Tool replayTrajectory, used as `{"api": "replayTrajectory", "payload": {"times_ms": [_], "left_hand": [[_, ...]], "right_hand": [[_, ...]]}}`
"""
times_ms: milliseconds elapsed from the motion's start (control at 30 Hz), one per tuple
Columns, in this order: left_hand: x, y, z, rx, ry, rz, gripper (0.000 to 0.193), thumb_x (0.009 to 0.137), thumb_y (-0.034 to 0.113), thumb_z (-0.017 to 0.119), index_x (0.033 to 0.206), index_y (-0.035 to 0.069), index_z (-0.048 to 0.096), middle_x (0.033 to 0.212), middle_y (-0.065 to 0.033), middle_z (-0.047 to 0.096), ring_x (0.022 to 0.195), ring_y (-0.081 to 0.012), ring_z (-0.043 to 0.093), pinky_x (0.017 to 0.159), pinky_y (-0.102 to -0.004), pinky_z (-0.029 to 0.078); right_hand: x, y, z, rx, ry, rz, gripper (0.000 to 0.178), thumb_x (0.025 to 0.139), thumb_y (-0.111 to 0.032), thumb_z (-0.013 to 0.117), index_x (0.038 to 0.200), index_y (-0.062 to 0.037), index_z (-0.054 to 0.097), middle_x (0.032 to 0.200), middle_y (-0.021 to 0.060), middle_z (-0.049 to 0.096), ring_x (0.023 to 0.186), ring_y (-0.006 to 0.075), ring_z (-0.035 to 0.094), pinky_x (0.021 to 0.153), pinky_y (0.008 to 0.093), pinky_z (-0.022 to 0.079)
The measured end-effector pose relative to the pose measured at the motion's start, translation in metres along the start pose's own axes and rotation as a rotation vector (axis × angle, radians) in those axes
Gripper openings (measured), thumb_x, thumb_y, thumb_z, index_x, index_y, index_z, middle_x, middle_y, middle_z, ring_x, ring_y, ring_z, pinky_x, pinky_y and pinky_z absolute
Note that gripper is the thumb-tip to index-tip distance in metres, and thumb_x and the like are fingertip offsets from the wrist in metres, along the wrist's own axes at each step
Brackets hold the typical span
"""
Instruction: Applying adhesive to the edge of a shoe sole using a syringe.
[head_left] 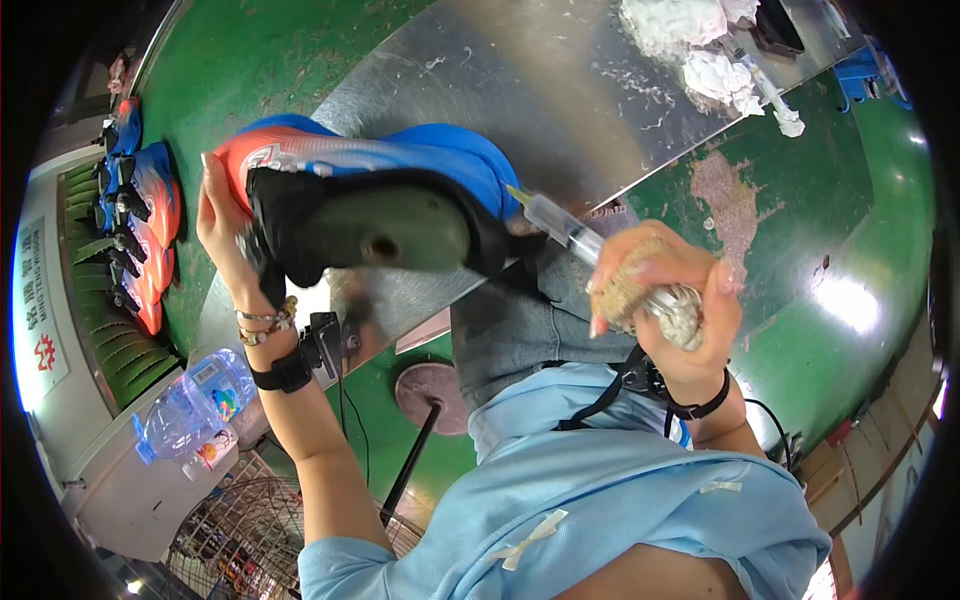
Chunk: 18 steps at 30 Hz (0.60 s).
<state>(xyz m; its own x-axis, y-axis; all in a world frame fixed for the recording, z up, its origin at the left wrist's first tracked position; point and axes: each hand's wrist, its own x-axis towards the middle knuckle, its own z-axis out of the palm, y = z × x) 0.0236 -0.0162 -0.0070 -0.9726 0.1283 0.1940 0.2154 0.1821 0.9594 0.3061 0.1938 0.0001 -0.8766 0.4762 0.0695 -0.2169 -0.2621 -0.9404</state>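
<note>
A blue and orange sports shoe (415,155) is held tilted above the metal table, its black opening turned toward me. A dark green shoe last (400,228) with a round hole fills that opening. My left hand (222,215) grips the shoe at its orange end; some fingers are hidden behind it. In my right hand (685,300) is a clear syringe (565,228), its yellow tip close to the shoe's blue end. A tan, rough wad (640,275) is also in that hand, around the rear of the syringe. Whether the tip touches the shoe I cannot tell.
The metal table (560,90) stretches ahead, with crumpled white wads (715,80) and another syringe (765,85) at its far right. Several similar shoes (150,220) stand on a green rack at left. A plastic bottle (195,405) lies below them.
</note>
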Motion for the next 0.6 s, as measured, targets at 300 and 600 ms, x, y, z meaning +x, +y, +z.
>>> {"api": "replayTrajectory", "payload": {"times_ms": [300, 600], "left_hand": [[-0.078, 0.011, -0.074, 0.061, -0.005, -0.463, 0.028, 0.091, 0.026, 0.052, 0.091, 0.000, 0.059, 0.077, -0.0037, 0.060, 0.062, -0.0086, 0.058, 0.054, -0.0208, 0.049], [-0.191, 0.033, -0.069, -0.328, -0.278, -0.870, 0.036, 0.085, 0.018, 0.059, 0.108, -0.007, 0.049, 0.098, -0.0126, 0.061, 0.089, -0.0183, 0.061, 0.078, -0.0303, 0.051]], "right_hand": [[0.017, 0.012, 0.014, 0.200, 0.014, 0.006, 0.061, 0.095, -0.039, 0.018, 0.108, 0.0081, 0.055, 0.086, 0.0165, 0.059, 0.063, 0.0164, 0.056, 0.050, 0.0238, 0.045], [0.019, 0.013, 0.025, 0.141, 0.104, 0.116, 0.054, 0.091, -0.042, 0.020, 0.128, -0.0037, 0.031, 0.083, 0.0222, 0.054, 0.051, 0.0222, 0.051, 0.046, 0.0309, 0.045]]}}
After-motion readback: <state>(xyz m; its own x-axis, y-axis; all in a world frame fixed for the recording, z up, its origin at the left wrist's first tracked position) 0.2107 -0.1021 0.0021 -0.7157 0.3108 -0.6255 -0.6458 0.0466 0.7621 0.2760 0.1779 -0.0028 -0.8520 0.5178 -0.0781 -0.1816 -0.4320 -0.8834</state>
